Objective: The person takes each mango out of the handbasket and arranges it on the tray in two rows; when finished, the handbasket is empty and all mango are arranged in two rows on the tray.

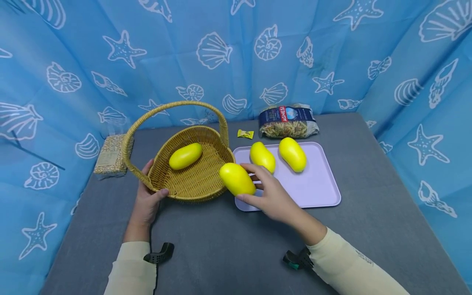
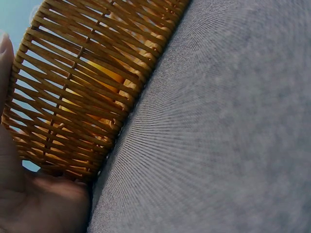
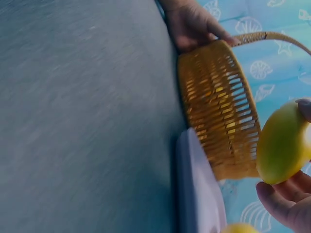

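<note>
Forearms (image 1: 137, 232) extended forward; left hand (image 1: 147, 203) gripping; right hand (image 1: 274, 196) raised, fingers (image 1: 256, 169) curled.

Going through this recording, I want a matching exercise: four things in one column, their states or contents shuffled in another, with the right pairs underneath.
Column one
1. Left grip
2. Lilac tray
3. Right grip
4. Wicker basket

Column two
A. Holds a yellow fruit
B. Has a single yellow fruit inside
C. Holds the basket at its rim
D. Bears two yellow fruits

Right pairs: 1-C, 2-D, 3-A, 4-B
</note>
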`<state>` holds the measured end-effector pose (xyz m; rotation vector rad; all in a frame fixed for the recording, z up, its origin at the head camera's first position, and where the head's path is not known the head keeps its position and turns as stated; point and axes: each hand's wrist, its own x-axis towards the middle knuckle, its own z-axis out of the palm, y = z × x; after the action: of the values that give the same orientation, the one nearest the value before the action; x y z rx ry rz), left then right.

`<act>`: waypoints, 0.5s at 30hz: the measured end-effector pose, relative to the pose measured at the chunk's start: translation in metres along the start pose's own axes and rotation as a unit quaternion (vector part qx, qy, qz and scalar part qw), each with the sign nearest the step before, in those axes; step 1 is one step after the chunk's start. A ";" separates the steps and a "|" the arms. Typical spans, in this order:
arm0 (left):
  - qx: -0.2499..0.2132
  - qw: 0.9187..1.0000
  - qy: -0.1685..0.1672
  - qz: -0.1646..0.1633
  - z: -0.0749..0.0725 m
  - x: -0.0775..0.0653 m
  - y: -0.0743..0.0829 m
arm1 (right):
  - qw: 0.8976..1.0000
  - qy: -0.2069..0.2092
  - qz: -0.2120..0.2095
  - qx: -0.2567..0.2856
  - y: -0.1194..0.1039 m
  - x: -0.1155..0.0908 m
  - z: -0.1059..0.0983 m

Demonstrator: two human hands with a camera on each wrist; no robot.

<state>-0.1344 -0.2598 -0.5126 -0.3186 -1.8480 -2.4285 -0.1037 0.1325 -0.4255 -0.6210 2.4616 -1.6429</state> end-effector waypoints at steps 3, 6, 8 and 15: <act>0.001 1.000 0.002 -0.003 0.000 0.000 0.000 | 1.000 0.005 0.015 -0.018 0.005 -0.008 -0.005; 0.001 1.000 0.006 -0.007 0.001 0.000 0.000 | 0.999 0.006 0.028 -0.031 0.010 -0.016 -0.010; 0.001 1.000 0.008 -0.009 0.001 0.000 0.000 | 0.998 0.007 0.042 -0.041 0.014 -0.020 -0.013; 0.002 1.000 0.011 -0.009 0.001 0.000 0.001 | 0.992 0.009 0.097 -0.082 0.025 -0.031 -0.024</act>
<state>-0.1341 -0.2586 -0.5118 -0.2750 -1.8549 -2.4302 -0.0895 0.1735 -0.4425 -0.3710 2.5947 -1.3914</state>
